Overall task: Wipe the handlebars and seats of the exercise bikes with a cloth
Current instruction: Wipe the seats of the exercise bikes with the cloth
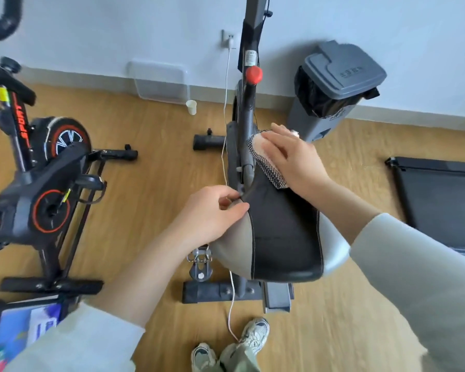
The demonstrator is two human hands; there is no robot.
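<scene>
The seat is mid-frame, nose pointing away from the person. The right hand lies on the cloth at the seat's nose, fingers spread fairly straight and pressing it down rather than clutching it. The left hand grasps the seat's left edge, thumb on top and fingers curled under the rim, apparently bracing the seat.

Risks, as I judge them:
- The nose is narrow and slopes. A flat palm with no grip could let the cloth slide off toward the post in front of the seat.
- A white cable hangs just left of the seat, close to the left hand, and runs to the floor near the shoes behind the seat. A wide wiping stroke or a step could snag it and tug the plug on the wall beyond the seat.
- A hard push on the nose may twist the seat if the left hand loosens.

This bike's handlebars lie beyond the seat, out of frame. A second bike stands well left of the seat, its handlebar partly visible.

Containers:
- A bin beyond the seat to the right has a black liner and a tilted lid. Its contents are hidden.
- A cup stands beyond the seat to the left. I cannot see inside it.
- A clear box leans on the wall near the cup, and nothing shows through it.
</scene>
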